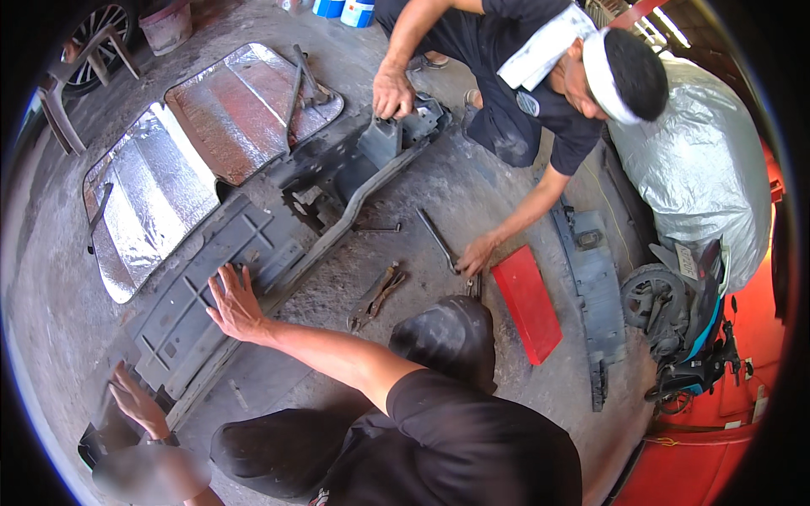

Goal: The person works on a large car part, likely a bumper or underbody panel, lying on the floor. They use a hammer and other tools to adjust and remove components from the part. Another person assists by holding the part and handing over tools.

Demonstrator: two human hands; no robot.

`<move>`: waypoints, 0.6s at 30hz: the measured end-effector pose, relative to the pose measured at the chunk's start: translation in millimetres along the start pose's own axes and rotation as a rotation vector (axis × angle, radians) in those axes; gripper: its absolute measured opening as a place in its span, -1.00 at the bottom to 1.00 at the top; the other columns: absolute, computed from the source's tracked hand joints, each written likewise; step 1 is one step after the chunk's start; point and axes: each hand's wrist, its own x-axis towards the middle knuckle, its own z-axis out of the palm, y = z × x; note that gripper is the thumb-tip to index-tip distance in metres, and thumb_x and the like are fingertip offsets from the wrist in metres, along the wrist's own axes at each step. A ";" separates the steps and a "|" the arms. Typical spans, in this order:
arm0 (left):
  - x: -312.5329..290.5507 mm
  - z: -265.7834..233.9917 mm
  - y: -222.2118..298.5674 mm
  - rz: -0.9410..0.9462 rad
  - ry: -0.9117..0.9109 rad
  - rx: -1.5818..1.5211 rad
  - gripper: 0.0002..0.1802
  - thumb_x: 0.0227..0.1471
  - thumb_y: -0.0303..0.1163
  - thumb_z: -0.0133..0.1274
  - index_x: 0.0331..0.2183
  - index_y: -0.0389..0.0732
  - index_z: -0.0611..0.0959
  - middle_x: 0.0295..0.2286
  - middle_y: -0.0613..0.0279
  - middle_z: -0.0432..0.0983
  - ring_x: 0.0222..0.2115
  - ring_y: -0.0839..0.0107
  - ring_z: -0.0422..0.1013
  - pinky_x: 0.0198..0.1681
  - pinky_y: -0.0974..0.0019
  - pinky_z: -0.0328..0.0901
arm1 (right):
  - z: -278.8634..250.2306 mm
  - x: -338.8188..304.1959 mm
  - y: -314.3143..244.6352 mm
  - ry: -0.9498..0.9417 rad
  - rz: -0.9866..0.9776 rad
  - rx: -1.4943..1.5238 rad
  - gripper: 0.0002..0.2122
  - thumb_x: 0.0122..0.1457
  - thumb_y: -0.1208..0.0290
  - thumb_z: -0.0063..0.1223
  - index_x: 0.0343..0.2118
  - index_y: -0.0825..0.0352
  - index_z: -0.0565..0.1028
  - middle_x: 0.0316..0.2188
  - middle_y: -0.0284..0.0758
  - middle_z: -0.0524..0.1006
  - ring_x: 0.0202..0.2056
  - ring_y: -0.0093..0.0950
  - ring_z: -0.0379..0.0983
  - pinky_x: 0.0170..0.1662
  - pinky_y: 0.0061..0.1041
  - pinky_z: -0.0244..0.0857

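Note:
A long dark grey car body panel (228, 278) lies slantwise on the concrete floor, ribbed at its near-left part. My right hand (236, 305) rests flat on it with fingers spread. At the panel's lower-left end is my left hand (137, 401), fingers stretched out and apart, beside a dark bent piece of it; contact there is unclear. Across from me, a crouching person's hand (394, 91) grips a bracket-like part (381, 139) at the panel's far end. Their other hand (477, 255) reaches down at the end of a wrench (436, 239).
Locking pliers (377, 297) and a slim tool (379, 228) lie between us. A red box (528, 304) and a grey metal strip (591, 287) are to the right, before a motorbike (683, 329). Silver sunshade (152, 202) spreads behind the panel.

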 end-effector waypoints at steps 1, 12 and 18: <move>9.8 3.1 53.3 -0.039 -0.041 -0.150 -0.64 0.31 -0.25 -0.13 -0.14 -0.35 0.59 -0.28 0.06 0.51 -0.25 0.29 0.41 -0.13 0.30 0.27 | -5.9 0.9 10.5 0.011 -0.019 -0.042 -0.36 0.24 0.04 -0.04 0.22 0.47 0.23 0.22 0.13 0.12 0.31 0.05 -0.05 0.33 0.15 -0.27; -51.3 -23.3 230.7 0.220 -0.274 0.130 -0.69 0.30 -0.27 -0.11 -0.13 -0.29 0.58 -0.33 0.22 0.50 -0.30 0.46 0.37 -0.21 0.42 0.21 | -48.9 -4.3 99.3 0.196 0.189 0.018 -0.28 0.24 0.02 -0.05 0.24 0.58 0.13 0.25 0.21 0.09 0.33 0.06 -0.08 0.38 -0.02 -0.30; -80.3 -27.9 254.7 0.183 -0.231 0.218 -0.71 0.29 -0.30 -0.12 -0.15 -0.29 0.57 -0.31 0.24 0.49 -0.31 0.49 0.36 -0.25 0.42 0.20 | -72.9 8.1 130.8 0.240 0.329 0.023 -0.25 0.20 -0.02 0.00 0.24 0.55 0.15 0.26 0.14 0.11 0.33 0.04 -0.06 0.34 0.07 -0.25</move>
